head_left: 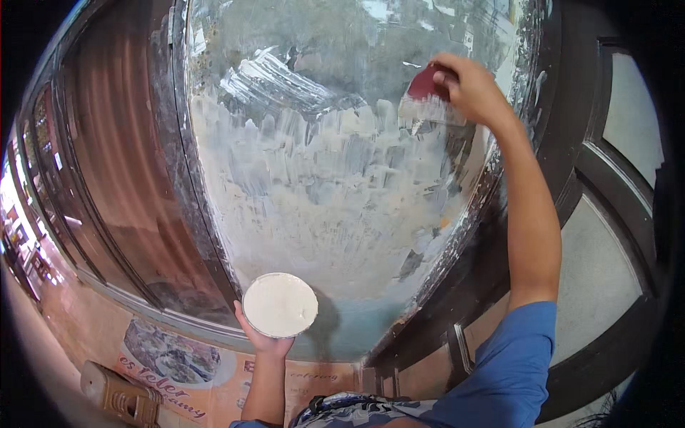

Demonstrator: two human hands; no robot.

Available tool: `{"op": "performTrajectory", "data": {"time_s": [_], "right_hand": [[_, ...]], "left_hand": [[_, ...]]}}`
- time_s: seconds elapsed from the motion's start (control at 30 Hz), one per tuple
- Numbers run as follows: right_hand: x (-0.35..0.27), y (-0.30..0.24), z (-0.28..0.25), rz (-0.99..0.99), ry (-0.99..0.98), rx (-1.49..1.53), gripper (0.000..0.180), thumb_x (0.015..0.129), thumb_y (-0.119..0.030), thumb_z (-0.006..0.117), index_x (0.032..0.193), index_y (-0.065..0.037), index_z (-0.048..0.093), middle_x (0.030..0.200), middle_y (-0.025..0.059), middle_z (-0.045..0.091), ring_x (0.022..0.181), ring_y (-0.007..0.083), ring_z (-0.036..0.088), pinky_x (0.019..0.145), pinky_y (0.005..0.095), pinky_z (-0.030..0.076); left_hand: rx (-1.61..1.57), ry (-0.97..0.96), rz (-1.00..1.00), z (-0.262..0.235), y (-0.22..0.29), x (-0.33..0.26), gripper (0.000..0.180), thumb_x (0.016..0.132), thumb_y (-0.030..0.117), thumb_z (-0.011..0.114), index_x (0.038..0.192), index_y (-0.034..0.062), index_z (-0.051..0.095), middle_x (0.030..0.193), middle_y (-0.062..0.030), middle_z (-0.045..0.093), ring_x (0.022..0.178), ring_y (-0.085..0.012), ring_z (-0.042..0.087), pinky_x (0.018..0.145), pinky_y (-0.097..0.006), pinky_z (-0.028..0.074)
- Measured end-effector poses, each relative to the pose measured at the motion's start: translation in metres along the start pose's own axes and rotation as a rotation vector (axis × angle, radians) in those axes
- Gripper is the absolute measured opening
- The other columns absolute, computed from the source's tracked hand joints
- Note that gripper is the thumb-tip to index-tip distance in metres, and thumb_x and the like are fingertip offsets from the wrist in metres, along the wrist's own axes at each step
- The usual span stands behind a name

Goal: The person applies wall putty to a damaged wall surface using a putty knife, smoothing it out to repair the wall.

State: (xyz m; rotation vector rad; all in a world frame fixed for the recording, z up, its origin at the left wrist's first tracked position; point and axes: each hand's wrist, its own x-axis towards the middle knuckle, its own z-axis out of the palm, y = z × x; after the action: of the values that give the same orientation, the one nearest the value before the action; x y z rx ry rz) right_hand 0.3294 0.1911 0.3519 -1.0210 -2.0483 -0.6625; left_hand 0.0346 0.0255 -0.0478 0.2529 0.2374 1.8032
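My right hand (472,89), at the upper right, grips a dark red putty spreader (425,83) with thumb and fingers. The spreader's lower edge is coated in whitish paste and lies against the wall (335,192). Low and left of centre, my left hand (270,344) holds up a round tub (280,305) of smooth cream-white paste from beneath; most of its fingers are hidden by the tub. Pale, streaky paste covers the wall's middle, while grey surface with loose white strokes (278,82) shows higher up.
A dark-framed window with a brown curtain (121,143) borders the wall on the left. Dark wooden door panels (599,257) stand at the right. Below lie a printed orange banner (178,378) and a brown plastic stool (118,392).
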Motion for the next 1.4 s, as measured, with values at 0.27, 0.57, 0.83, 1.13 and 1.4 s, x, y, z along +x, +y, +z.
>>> {"op": "performTrajectory", "data": {"time_s": [0.27,0.57,0.83,1.13,1.4], "right_hand": [[-0.009,-0.004,0.003,-0.067,-0.092,0.183,0.021,0.094,-0.004,0.061,0.114,-0.002,0.062,0.099,0.0159,0.069,0.088,0.0253,0.065,0.083,0.0354,0.050],[0.016,-0.005,-0.014,-0.056,0.078,0.135,0.020,0.094,-0.008,0.061,0.113,-0.001,0.062,0.102,0.0172,0.070,0.091,0.0289,0.065,0.083,0.0357,0.050],[0.010,-0.007,0.006,-0.148,0.032,-0.041,0.021,0.095,-0.008,0.060,0.115,-0.003,0.063,0.100,0.0169,0.070,0.091,0.0299,0.066,0.082,0.0361,0.051],[-0.007,-0.007,0.005,-0.142,-0.158,0.010,0.020,0.095,-0.008,0.059,0.114,-0.004,0.062,0.099,0.0173,0.069,0.091,0.0316,0.066,0.081,0.0359,0.050],[0.011,-0.004,-0.020,0.005,-0.019,0.234,0.017,0.096,-0.005,0.058,0.113,-0.002,0.061,0.096,0.0126,0.069,0.087,0.0197,0.063,0.080,0.0330,0.050]], "left_hand": [[-0.036,-0.023,0.029,-0.007,-0.010,-0.003,0.075,0.093,0.070,0.038,0.137,0.0122,0.054,0.136,-0.0095,0.058,0.121,-0.0318,0.056,0.102,-0.050,0.046],[-0.041,-0.018,0.039,-0.014,-0.020,0.000,0.077,0.092,0.072,0.038,0.138,0.0121,0.053,0.137,-0.0096,0.057,0.122,-0.0320,0.056,0.102,-0.050,0.046],[-0.041,-0.013,0.085,-0.020,-0.024,-0.002,0.077,0.091,0.072,0.039,0.139,0.0134,0.052,0.139,-0.0091,0.056,0.124,-0.0322,0.055,0.103,-0.051,0.045],[-0.044,-0.003,0.077,-0.018,-0.025,-0.006,0.076,0.092,0.071,0.039,0.139,0.0128,0.052,0.137,-0.0095,0.057,0.124,-0.0320,0.055,0.103,-0.050,0.045],[-0.047,-0.001,0.071,-0.023,-0.034,-0.004,0.076,0.092,0.071,0.039,0.138,0.0119,0.053,0.136,-0.0095,0.058,0.123,-0.0319,0.056,0.103,-0.051,0.045]]}}
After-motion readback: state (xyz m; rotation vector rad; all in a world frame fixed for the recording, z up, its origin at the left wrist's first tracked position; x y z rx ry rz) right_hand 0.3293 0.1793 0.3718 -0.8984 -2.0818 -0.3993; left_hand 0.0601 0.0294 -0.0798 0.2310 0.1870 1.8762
